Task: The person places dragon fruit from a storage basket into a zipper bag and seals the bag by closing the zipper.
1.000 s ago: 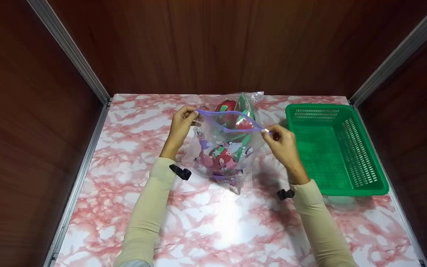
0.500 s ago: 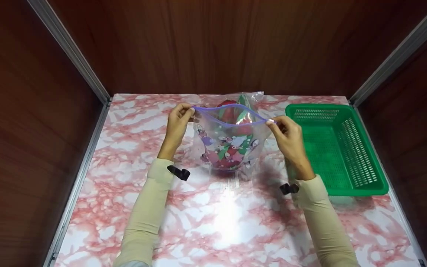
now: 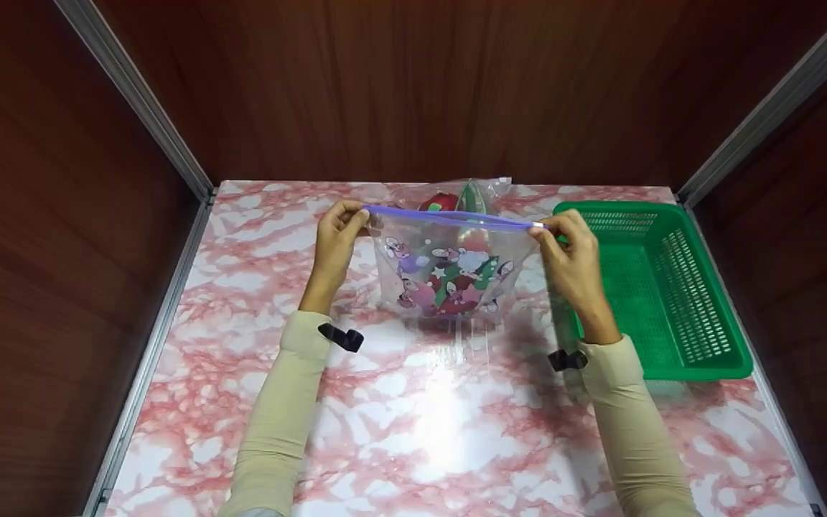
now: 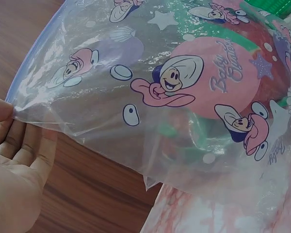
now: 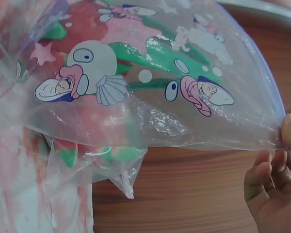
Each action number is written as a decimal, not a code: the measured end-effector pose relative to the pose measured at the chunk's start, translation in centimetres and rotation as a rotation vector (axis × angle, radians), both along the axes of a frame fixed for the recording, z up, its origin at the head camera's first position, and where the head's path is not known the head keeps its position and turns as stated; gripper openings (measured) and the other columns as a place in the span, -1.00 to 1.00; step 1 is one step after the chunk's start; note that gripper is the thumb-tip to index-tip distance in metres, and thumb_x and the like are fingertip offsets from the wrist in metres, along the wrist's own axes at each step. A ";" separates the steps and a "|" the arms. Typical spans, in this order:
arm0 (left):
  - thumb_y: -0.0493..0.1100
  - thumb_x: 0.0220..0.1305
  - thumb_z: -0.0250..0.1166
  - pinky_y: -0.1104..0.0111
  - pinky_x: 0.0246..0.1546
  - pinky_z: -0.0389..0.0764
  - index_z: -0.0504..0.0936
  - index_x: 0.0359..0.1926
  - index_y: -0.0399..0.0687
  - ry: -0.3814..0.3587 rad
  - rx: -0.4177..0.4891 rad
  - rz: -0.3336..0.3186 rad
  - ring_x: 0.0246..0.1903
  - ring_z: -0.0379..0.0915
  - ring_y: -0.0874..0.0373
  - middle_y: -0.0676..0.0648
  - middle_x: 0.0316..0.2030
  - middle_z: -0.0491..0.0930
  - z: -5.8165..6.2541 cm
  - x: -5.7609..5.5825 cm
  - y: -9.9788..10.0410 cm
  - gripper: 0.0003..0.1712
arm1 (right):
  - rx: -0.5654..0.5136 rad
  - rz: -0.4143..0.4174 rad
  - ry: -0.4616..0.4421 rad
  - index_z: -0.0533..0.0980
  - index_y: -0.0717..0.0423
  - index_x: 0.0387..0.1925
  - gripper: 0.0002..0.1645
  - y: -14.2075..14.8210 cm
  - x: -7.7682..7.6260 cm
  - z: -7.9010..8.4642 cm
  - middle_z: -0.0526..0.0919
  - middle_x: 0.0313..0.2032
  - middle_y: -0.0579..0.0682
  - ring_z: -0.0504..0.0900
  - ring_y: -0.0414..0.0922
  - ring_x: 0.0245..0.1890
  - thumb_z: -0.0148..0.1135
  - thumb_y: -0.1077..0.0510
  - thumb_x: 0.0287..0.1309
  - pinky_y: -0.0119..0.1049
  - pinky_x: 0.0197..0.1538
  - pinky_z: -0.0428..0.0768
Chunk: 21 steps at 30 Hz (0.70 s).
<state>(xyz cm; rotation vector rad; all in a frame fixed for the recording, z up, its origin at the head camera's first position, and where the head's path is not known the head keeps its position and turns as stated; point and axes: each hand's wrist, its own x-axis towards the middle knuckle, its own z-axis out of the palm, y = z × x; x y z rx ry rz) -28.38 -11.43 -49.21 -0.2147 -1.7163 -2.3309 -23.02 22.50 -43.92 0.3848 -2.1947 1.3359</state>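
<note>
A translucent zip bag (image 3: 413, 251) printed with pink and purple cartoon shells and stars is stretched between my hands. My left hand (image 3: 338, 233) pinches the left end of its purple zip edge between thumb and fingers. At the other end my right hand (image 3: 577, 248) pinches the corner beside a small white slider (image 3: 538, 226). The mouth is pulled nearly straight, with a narrow gap in the middle. Red and green shapes (image 5: 89, 29) show through the printed plastic. Behind it lies a second, clear bag (image 3: 501, 192) that holds red and green items, partly hidden.
An empty-looking green plastic basket (image 3: 629, 301) stands on the right, close to my right hand. The red and white marbled tabletop (image 3: 385, 431) is bounded by dark wooden panels (image 3: 413, 86) at the back and sides.
My hands have spread apart, left hand leftward and right hand rightward and up. The bag's mouth has gone from a wide loop to a nearly straight line, and its printed front faces me more.
</note>
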 end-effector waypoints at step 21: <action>-0.45 0.47 0.10 0.29 -0.17 0.81 0.58 -0.10 -0.29 -0.035 -0.015 -0.042 -0.30 0.74 0.13 -0.06 -0.31 0.71 -0.4 0.3 -0.2 -0.86 | -0.322 0.139 -0.179 0.54 0.57 -0.13 -0.84 1.3 -1.9 -4.6 0.77 -0.32 0.00 0.77 -0.14 -0.36 0.24 0.42 0.44 -0.39 -0.23 0.77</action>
